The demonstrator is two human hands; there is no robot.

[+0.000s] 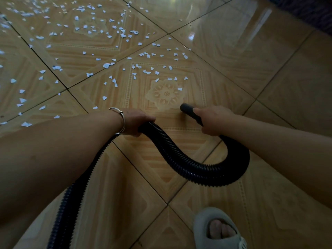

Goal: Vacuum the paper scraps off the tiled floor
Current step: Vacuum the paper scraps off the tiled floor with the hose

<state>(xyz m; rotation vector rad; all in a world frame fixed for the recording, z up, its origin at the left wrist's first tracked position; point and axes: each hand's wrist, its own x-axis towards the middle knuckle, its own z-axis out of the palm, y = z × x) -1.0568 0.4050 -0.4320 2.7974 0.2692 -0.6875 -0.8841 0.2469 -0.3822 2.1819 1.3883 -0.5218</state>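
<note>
A black ribbed vacuum hose (181,159) loops across the lower middle of the view. My left hand (136,121), with a silver bangle on the wrist, grips the hose where it rises from the left. My right hand (213,121) grips the smooth black nozzle tube (186,108), whose open end points up-left just above the tan patterned tiles (224,72). Several white paper scraps (147,71) lie scattered ahead of the nozzle and thicker toward the upper left (86,27).
My foot in a pale grey slipper (219,229) stands at the bottom right. A dark edge of furniture or a rug (309,9) fills the top right corner. The hose runs down past my left arm out of the bottom left.
</note>
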